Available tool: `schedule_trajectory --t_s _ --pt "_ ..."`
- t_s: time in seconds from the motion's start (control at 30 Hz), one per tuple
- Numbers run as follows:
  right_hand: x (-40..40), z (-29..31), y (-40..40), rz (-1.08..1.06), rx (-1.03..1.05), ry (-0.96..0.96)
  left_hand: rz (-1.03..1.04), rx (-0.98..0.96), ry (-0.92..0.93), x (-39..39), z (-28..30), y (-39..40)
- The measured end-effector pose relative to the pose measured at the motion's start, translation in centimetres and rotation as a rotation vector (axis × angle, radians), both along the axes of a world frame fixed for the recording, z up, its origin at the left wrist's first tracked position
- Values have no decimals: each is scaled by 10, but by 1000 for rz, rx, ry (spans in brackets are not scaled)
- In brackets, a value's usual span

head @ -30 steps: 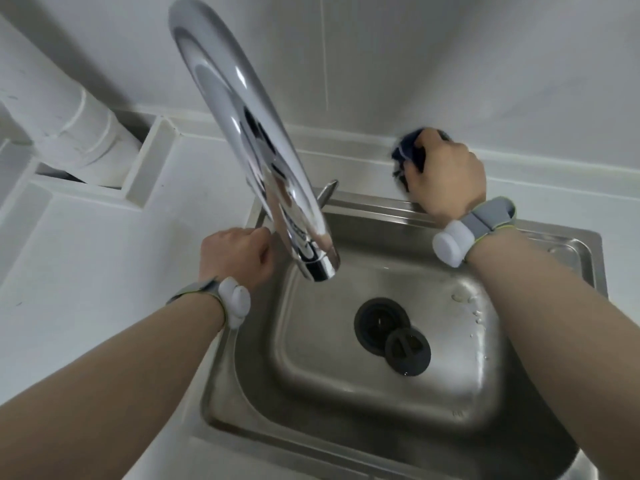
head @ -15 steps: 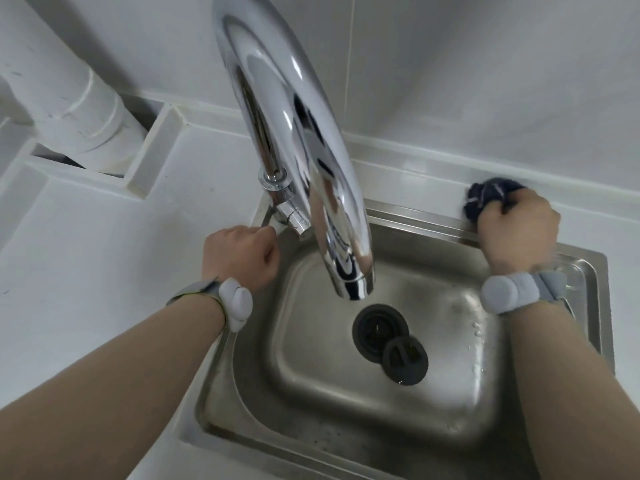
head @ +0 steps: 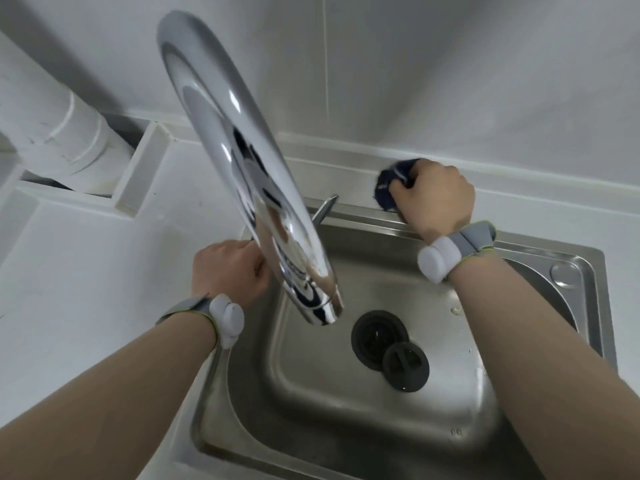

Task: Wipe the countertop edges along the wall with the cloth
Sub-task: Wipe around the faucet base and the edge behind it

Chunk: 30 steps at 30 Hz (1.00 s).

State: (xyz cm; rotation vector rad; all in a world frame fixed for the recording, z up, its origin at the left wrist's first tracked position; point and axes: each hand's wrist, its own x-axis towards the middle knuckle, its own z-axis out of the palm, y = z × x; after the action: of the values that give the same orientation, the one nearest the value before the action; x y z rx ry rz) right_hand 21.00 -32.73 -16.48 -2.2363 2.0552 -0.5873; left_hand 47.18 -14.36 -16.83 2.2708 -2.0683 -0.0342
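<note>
My right hand (head: 434,202) grips a bunched dark blue cloth (head: 389,183) and presses it on the narrow white countertop strip (head: 536,199) between the sink's back rim and the wall. Only the cloth's left part shows past my fingers. My left hand (head: 228,268) is curled into a fist at the sink's back left corner, beside the faucet base. It holds nothing that I can see, and the spout hides its fingertips.
A tall chrome faucet (head: 242,161) arches over the steel sink (head: 588,271), its lever (head: 325,207) pointing toward the cloth. A black drain (head: 375,336) and a loose stopper (head: 405,367) lie in the basin. A white pipe (head: 52,123) stands boxed in at the back left.
My right hand slid the cloth right along the wall edge, then back left toward the faucet lever. My left hand stayed at the sink corner.
</note>
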Motion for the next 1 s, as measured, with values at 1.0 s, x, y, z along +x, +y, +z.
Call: schedule_trajectory --t_s 1.0 --pt "73 0 14 165 -122 -50 -166 -280 156 -11 31 8"
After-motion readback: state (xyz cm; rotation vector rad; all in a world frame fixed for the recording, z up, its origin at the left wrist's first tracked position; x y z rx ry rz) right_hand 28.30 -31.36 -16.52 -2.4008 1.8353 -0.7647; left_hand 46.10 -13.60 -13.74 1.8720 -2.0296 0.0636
